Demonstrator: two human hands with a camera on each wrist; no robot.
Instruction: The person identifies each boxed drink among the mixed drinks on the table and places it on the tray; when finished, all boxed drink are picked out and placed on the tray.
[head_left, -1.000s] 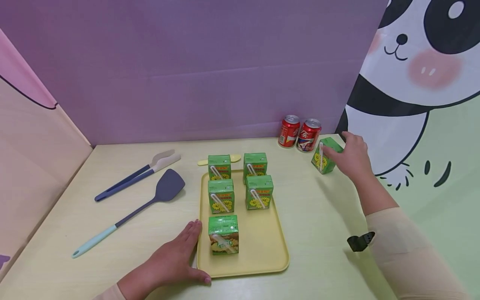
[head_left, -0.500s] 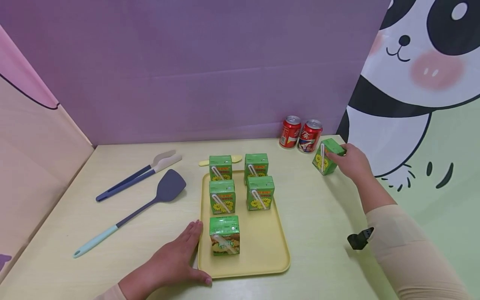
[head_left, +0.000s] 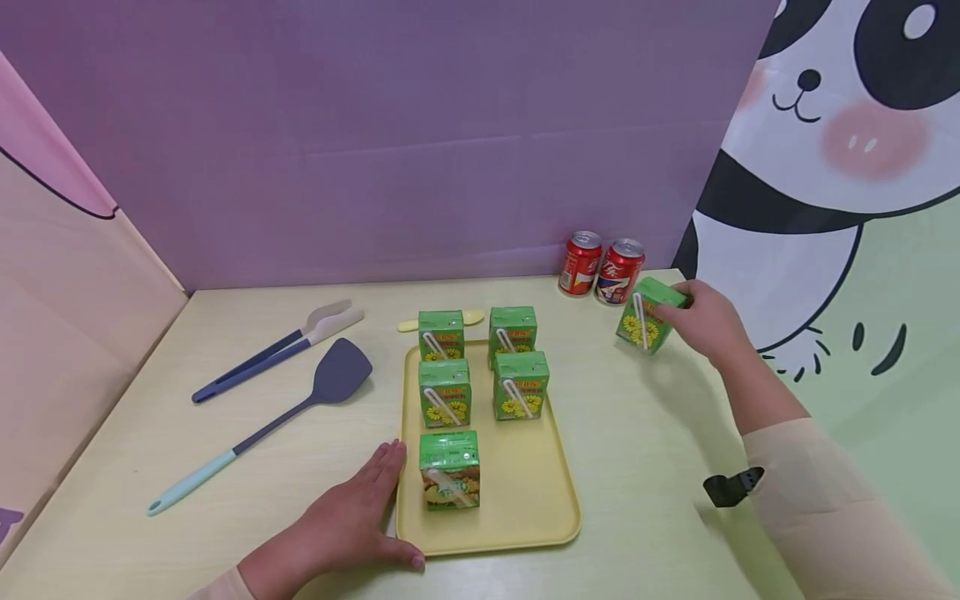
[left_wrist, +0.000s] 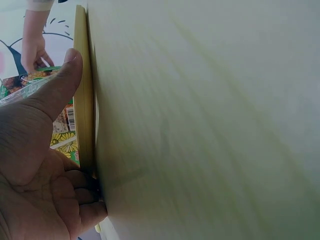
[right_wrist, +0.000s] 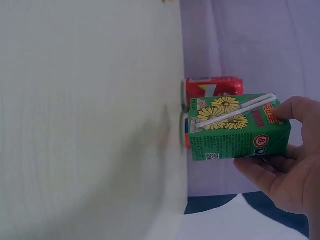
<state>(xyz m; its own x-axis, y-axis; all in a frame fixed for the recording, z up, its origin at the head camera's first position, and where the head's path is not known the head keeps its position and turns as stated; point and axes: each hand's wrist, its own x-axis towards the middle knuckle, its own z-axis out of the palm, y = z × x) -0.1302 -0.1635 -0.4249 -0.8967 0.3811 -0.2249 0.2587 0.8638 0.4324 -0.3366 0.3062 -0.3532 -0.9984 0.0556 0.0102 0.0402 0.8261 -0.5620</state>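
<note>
My right hand (head_left: 708, 321) pinches a green drink carton (head_left: 647, 321) near its top, at the back right of the table. The carton tilts slightly, with yellow flowers and a white straw on its front, as the right wrist view also shows of the carton (right_wrist: 240, 125). My left hand (head_left: 341, 517) rests at the near left corner of a yellow tray (head_left: 525, 492), fingers extended along its left side and thumb at its front edge. Several similar cartons stand on the tray; the nearest carton (head_left: 450, 471) shows a different, brownish side.
Two red soda cans (head_left: 580, 264) stand against the purple backdrop, left of the held carton. Blue-handled tongs (head_left: 273, 354) and a dark spatula (head_left: 339, 372) lie to the left. A yellow spoon (head_left: 473, 317) lies behind the tray, partly hidden by a carton.
My right hand closed in on the carton from the right and took hold of it. The carton has since tilted and shifted slightly left. My left hand stays at the tray.
</note>
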